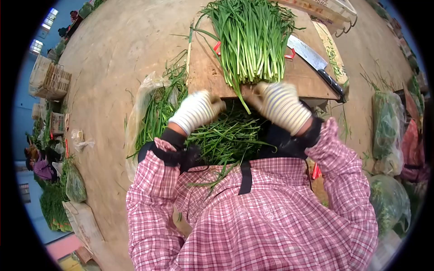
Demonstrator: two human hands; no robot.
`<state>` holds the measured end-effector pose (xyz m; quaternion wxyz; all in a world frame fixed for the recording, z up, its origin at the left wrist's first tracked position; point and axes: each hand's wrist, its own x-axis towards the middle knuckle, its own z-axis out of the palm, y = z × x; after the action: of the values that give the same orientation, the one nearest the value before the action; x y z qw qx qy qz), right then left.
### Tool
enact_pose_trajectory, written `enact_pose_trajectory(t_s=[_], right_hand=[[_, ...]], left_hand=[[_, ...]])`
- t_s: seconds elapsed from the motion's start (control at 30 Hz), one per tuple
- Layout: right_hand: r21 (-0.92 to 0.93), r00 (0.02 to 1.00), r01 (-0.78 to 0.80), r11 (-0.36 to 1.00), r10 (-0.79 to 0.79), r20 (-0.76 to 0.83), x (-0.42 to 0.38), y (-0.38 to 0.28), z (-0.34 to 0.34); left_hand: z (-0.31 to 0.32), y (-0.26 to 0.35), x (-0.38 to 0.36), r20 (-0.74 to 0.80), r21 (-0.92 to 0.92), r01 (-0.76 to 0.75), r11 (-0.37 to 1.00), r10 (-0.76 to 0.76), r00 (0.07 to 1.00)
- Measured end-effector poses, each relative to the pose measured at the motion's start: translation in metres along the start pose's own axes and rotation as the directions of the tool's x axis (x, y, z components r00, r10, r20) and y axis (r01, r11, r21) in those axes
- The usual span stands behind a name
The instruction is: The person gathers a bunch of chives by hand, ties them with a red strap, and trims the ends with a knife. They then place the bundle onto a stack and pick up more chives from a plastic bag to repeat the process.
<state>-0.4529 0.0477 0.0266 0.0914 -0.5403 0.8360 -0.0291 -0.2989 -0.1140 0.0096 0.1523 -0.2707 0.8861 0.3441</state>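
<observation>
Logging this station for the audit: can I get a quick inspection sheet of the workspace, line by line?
Surface: wooden board, worn, a few loose stalks on it.
Job's things: bundle of green chives on the board, cut ends toward the person; one stalk hangs off the edge.
Clutter: cleaver right of the bundle; red bands beside it; pile of chives below the board; plastic bag at left.
Grippers: left hand and right hand, striped gloves, at the bundle's cut ends; grip unclear.
Cables: nothing seen.
Surroundings: concrete floor, crates far left, bagged greens at right, other people at left edge.
</observation>
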Motion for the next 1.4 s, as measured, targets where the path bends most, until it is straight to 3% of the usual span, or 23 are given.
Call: enact_pose_trajectory(t_s=[0.1,0.2,0.23,0.27,0.33,0.37,0.43,0.5,0.6,0.67,0.7,0.73,0.8,0.87,0.93,1.0,1.07,1.1,1.2,1.27,1.3,1.33,1.4], right_hand=[[0.066,0.997,0.069,0.995,-0.07,0.009,0.005,-0.006,0.051],[0.17,0.955,0.221,0.96,-0.178,-0.238,0.001,-0.018,0.066],[0.206,0.959,0.253,0.945,-0.218,-0.179,-0.008,-0.026,0.053],[0.242,0.94,0.337,0.91,-0.309,-0.148,-0.013,-0.031,0.044],[0.186,0.868,0.471,0.863,-0.414,-0.275,-0.018,-0.04,0.035],[0.098,0.823,0.507,0.856,-0.447,-0.35,-0.019,-0.042,0.028],[0.088,0.79,0.51,0.856,-0.425,-0.443,-0.015,-0.046,0.014],[0.118,0.753,0.505,0.855,-0.369,-0.545,-0.011,-0.047,-0.008],[0.256,0.71,0.512,0.82,-0.236,-0.663,-0.002,-0.046,-0.032],[0.402,0.67,0.558,0.726,-0.108,-0.735,0.004,-0.044,-0.04],[0.441,0.701,0.525,0.728,-0.076,-0.709,0.002,-0.04,-0.047],[0.566,0.74,0.466,0.68,0.051,-0.671,-0.001,-0.04,-0.055],[0.669,0.848,0.295,0.682,0.136,-0.513,0.01,-0.027,-0.047],[0.628,0.894,0.164,0.76,0.154,-0.42,0.037,-0.007,-0.023],[0.567,0.925,0.032,0.823,0.19,-0.329,0.051,0.004,-0.01],[0.443,0.946,-0.054,0.895,0.188,-0.266,0.056,0.008,-0.005],[0.412,0.945,-0.048,0.91,0.175,-0.278,0.058,0.004,-0.005],[0.413,0.946,-0.052,0.909,0.178,-0.271,0.057,0.001,-0.007],[0.311,0.929,-0.008,0.95,0.123,-0.35,0.052,0.004,-0.002],[0.443,0.883,-0.031,0.896,0.233,-0.409,0.038,0.021,-0.011],[0.597,0.863,-0.078,0.799,0.354,-0.361,0.034,0.041,-0.01],[0.524,0.786,-0.207,0.827,0.459,-0.414,0.034,0.062,-0.01],[0.318,0.731,-0.52,0.793,0.606,-0.315,0.052,0.106,0.002]], left_hand=[[0.0,-0.001,0.009,-0.02,-0.304,0.084,0.949,-0.094,0.995],[0.014,0.003,0.006,0.058,-0.549,0.053,0.834,-0.025,0.998],[0.012,0.001,-0.001,0.067,-0.683,0.028,0.73,0.024,0.997],[0.011,-0.006,0.0,0.06,-0.875,0.007,0.484,0.095,0.994],[-0.007,-0.007,-0.011,-0.019,-0.978,-0.06,0.199,0.2,0.98],[-0.023,0.02,-0.026,-0.094,-0.969,-0.113,0.22,0.097,0.991],[-0.054,0.019,-0.021,-0.246,-0.916,-0.268,0.3,0.111,0.963],[-0.086,0.046,-0.024,-0.502,-0.788,-0.524,0.322,0.156,0.851],[-0.132,0.077,-0.016,-0.63,-0.667,-0.689,0.283,0.28,0.725],[-0.16,0.088,-0.016,-0.549,-0.603,-0.74,0.299,0.517,0.657],[-0.159,0.1,-0.007,-0.569,-0.603,-0.757,0.25,0.531,0.628],[-0.162,0.106,0.002,-0.518,-0.591,-0.759,0.273,0.593,0.617],[-0.155,0.095,0.042,-0.474,-0.643,-0.626,0.44,0.413,0.778],[-0.144,0.065,0.073,-0.418,-0.537,-0.384,0.751,0.158,0.894],[-0.124,0.022,0.115,-0.358,-0.266,-0.043,0.963,-0.057,0.932],[-0.092,-0.015,0.141,-0.418,-0.01,0.066,0.998,-0.064,0.906],[-0.074,-0.016,0.134,-0.307,-0.13,-0.057,0.99,0.014,0.952],[-0.065,-0.024,0.145,-0.359,-0.066,-0.161,0.985,0.127,0.925],[-0.06,-0.013,0.137,-0.443,0.027,-0.158,0.987,0.153,0.883],[-0.059,-0.018,0.138,-0.502,-0.114,-0.264,0.958,0.174,0.847],[-0.06,-0.024,0.14,-0.471,-0.209,-0.291,0.933,0.165,0.866],[-0.06,-0.03,0.141,-0.443,-0.306,-0.305,0.902,0.149,0.884],[-0.059,-0.031,0.137,-0.443,-0.376,-0.333,0.865,0.148,0.884]])
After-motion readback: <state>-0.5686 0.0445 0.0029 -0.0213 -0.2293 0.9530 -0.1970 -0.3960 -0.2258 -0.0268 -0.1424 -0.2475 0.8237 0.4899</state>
